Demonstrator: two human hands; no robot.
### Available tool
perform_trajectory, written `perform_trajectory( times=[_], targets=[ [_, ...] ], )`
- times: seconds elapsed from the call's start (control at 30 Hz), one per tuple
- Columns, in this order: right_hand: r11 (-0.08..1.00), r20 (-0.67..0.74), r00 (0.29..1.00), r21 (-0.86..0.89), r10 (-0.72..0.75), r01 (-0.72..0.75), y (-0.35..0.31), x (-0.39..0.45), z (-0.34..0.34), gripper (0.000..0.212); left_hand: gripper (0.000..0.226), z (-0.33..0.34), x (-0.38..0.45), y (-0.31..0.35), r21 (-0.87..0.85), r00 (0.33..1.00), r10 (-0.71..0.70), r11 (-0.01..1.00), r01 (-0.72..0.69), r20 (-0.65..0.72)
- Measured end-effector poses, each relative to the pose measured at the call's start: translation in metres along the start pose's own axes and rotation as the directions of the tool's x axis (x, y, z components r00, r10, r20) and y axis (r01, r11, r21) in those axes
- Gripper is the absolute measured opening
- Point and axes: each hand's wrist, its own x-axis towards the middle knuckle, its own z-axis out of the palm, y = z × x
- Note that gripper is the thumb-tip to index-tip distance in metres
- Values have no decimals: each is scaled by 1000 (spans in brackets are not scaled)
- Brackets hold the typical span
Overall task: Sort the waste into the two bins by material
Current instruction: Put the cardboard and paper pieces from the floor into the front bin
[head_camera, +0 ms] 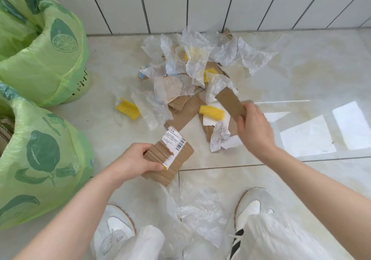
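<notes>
My left hand (138,162) grips a torn piece of brown cardboard with a white shipping label (172,155), held low over the floor. My right hand (254,127) grips a narrow strip of brown cardboard (230,104) lifted at the right edge of the waste pile. The pile (190,75) lies against the wall: crumpled clear plastic film, brown cardboard scraps, yellow foam pieces (211,114) and crumpled white paper (219,135). Two bins lined with green lemon-print bags stand at the left, one farther (46,59) and one nearer (46,159).
A white tiled wall (200,8) runs behind the pile. Clear plastic film (196,205) lies on the floor between my two white shoes (114,229). A loose yellow foam piece (128,109) lies left of the pile. Bare floor tiles stretch to the right.
</notes>
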Motion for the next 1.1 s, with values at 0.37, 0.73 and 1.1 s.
perform_trajectory(
  times=[0.37, 0.73, 1.1],
  targets=[
    [993, 228, 971, -68, -79, 97, 2, 12, 32, 16, 10, 6, 81, 59, 528, 967, 255, 819, -225, 16],
    [948, 388, 915, 239, 107, -212, 4, -18, 21, 7, 58, 17, 70, 18, 832, 962, 175, 485, -270, 210],
    [841, 324, 849, 216, 417, -496, -1, 42, 33, 17, 26, 7, 56, 22, 512, 980, 179, 852, -109, -88]
  ],
)
